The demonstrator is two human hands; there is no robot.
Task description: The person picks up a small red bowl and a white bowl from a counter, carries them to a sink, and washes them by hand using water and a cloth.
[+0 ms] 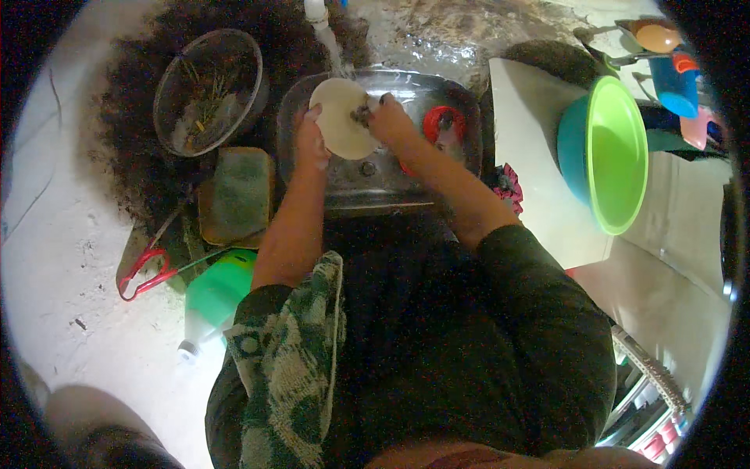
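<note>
Over a metal sink basin (375, 190), my left hand (312, 138) grips the left edge of a round cream-coloured plate or lid (340, 126). Against its right side, my right hand (389, 120) presses a small dark scrubber (360, 115), whose exact kind is blurred. Water (331, 44) runs from a white pipe spout (315, 10) just behind the plate. In the right half of the basin lies a red round container (443, 123), partly behind my right forearm. The basin's drain (368, 169) shows below the plate.
A clear oval tub (208, 94) with plant scraps stands at the left, above a greenish rectangular block or tray (240, 187). Nearer me is a green-and-clear bottle (217, 293). At the right, a green-and-teal basin (615, 158) leans by a white surface (527, 176). A patterned towel (293, 363) hangs over my left side.
</note>
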